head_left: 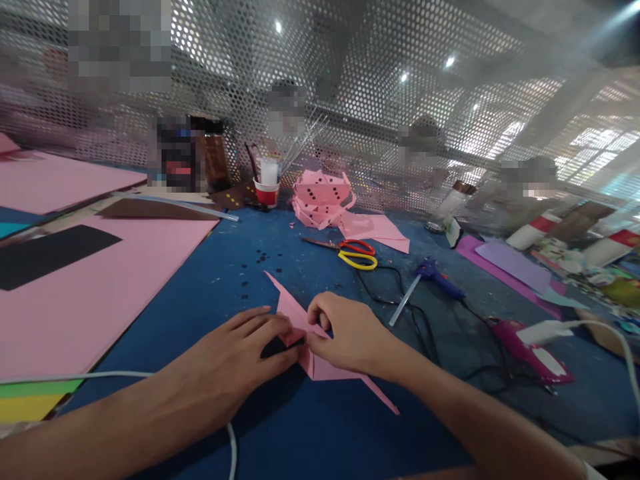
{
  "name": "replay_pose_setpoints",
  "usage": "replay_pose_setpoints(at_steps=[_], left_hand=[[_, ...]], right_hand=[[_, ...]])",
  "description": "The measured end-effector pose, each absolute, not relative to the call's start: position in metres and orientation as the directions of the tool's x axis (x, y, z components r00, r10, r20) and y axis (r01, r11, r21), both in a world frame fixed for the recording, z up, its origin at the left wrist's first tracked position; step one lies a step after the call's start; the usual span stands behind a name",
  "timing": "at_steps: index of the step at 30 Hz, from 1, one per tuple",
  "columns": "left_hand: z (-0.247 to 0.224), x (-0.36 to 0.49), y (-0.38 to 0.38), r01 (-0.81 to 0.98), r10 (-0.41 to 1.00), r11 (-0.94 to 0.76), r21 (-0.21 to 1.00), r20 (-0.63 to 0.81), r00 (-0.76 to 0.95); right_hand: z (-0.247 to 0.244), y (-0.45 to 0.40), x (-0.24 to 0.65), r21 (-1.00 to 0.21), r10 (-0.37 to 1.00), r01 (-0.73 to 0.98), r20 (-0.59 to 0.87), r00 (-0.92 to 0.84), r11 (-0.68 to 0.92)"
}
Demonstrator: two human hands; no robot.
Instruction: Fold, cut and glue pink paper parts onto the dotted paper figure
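A folded piece of pink paper with thin pointed ends lies at an angle on the blue tabletop. My left hand holds its left side, the thumb below and the fingers above. From the right, my right hand pinches the paper near its middle, with its fingers curled in. The two hands almost meet over the folds, and part of the paper is hidden under them. Beyond the hands lie scissors with one red and one yellow handle.
A blue glue gun with a clear glue stick and dark cables lies to the right, near a magenta device. A pink paper basket and a red-white cup stand behind. Large pink sheets cover the left side.
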State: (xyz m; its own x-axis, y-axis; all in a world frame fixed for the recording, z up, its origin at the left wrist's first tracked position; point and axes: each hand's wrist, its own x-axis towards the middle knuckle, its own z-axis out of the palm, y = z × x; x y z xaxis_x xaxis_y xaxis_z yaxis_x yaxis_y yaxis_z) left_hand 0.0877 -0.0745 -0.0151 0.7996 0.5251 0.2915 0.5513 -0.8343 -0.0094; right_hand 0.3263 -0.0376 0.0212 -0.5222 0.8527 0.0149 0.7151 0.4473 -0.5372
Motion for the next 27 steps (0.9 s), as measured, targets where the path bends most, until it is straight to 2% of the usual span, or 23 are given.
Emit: replay_pose_setpoints(at_steps=[21, 27], left_hand=[[-0.0126, 0.0864, -0.0789, 0.585, 0.569, -0.811, 0.015, 0.253, 0.782], [-0.0149, 0.0826, -0.0747, 0.549, 0.533, -0.836, -0.012, 0.22, 0.817]], right_hand=[[0.0278, -0.0371, 0.3296, -0.54, 0.83, 0.709, -0.036, -0.557, 0.453], [0.0208, -0.0372, 0.3287, -0.528, 0.839, 0.708, 0.017, -0.544, 0.469]])
